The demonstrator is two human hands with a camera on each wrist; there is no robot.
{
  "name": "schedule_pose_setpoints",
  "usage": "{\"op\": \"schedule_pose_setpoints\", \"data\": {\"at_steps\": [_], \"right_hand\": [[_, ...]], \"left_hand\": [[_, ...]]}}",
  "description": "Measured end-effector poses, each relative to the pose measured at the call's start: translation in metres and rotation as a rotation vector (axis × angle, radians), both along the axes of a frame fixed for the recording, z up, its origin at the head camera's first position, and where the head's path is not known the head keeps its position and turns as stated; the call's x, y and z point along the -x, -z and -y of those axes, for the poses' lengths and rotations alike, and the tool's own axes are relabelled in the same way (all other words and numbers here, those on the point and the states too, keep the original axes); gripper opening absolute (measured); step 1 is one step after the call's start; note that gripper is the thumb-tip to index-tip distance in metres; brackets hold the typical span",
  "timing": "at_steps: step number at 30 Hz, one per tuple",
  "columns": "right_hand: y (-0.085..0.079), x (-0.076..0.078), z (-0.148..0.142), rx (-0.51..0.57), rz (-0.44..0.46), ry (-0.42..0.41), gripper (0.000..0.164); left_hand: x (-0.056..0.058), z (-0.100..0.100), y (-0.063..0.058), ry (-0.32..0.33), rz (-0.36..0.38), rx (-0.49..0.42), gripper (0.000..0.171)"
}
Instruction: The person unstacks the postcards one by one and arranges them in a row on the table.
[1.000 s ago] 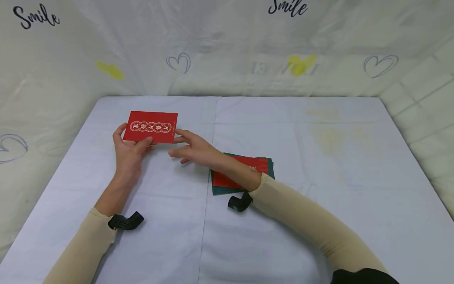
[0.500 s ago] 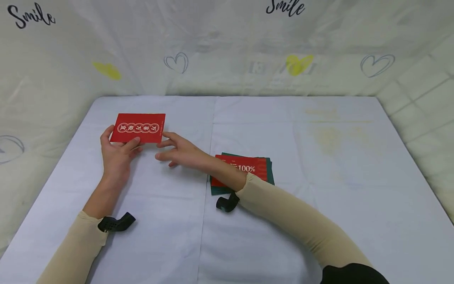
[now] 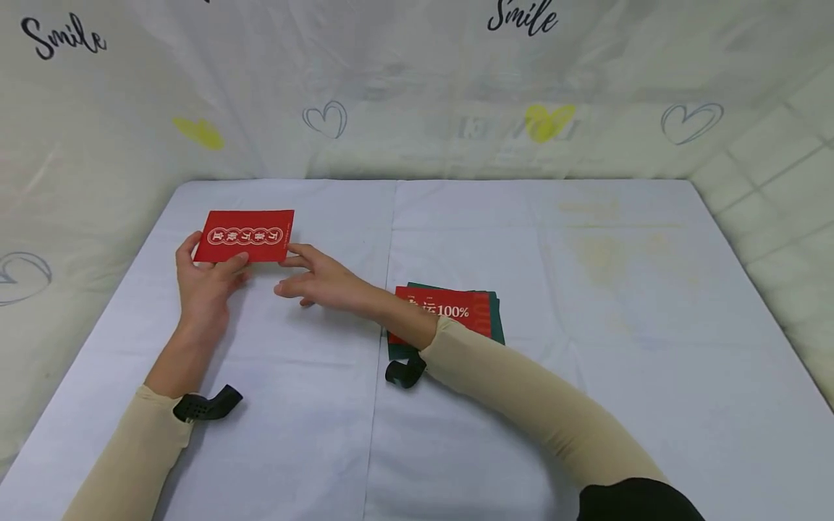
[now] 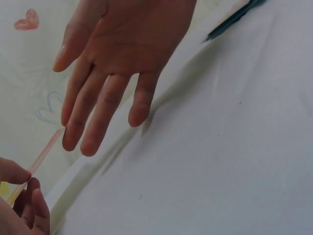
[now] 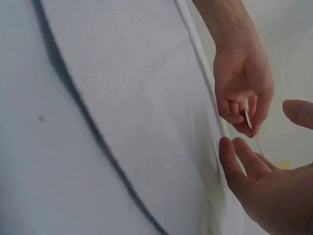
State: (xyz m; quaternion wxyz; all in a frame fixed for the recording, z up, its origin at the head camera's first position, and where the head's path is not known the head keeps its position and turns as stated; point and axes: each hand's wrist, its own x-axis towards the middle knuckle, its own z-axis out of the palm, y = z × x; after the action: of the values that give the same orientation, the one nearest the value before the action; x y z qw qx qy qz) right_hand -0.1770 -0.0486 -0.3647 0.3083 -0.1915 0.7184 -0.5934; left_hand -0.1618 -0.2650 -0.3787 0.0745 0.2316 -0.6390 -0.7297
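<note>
My left hand (image 3: 205,289) pinches a red envelope (image 3: 245,250) by its lower left part in the head view, thumb on top of its near edge. White characters in a row of circles are printed across the envelope. My right hand (image 3: 332,284) reaches over from the right, its fingertips right at the envelope's right edge and its fingers fairly straight. In the left wrist view the envelope (image 4: 46,151) shows edge-on, between the pinching left hand (image 4: 22,208) and the spread right hand (image 4: 122,63). The right wrist view shows the left hand (image 5: 242,83) beyond the right hand (image 5: 279,196).
A small stack of red and green envelopes (image 3: 478,307) lies mid-table, partly under the right forearm. The table has a white cloth (image 3: 586,289) with a crease down its middle. A pale printed curtain (image 3: 417,65) hangs behind.
Both hands have moved left together with the red envelope, mostly in the first half second. The envelope lies slightly lower in view, and the right forearm uncovers more print on the stack.
</note>
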Motion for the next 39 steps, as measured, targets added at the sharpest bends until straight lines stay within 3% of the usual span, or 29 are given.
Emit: {"op": "schedule_pose_setpoints", "data": {"at_steps": [4, 12, 25, 39], "right_hand": [[0.001, 0.001, 0.004, -0.010, -0.006, -0.008, 0.082], [-0.003, 0.003, 0.018, -0.033, -0.008, -0.031, 0.082], [0.003, 0.010, 0.037, -0.078, 0.006, -0.052, 0.081], [0.004, 0.013, 0.053, -0.038, 0.039, -0.041, 0.076]], "left_hand": [[0.002, 0.005, -0.001, -0.020, 0.020, 0.011, 0.094], [0.003, 0.018, -0.001, -0.074, 0.063, -0.059, 0.094], [0.003, 0.032, 0.001, -0.148, 0.034, -0.181, 0.094], [0.004, 0.046, 0.003, -0.179, 0.051, -0.121, 0.093]]}}
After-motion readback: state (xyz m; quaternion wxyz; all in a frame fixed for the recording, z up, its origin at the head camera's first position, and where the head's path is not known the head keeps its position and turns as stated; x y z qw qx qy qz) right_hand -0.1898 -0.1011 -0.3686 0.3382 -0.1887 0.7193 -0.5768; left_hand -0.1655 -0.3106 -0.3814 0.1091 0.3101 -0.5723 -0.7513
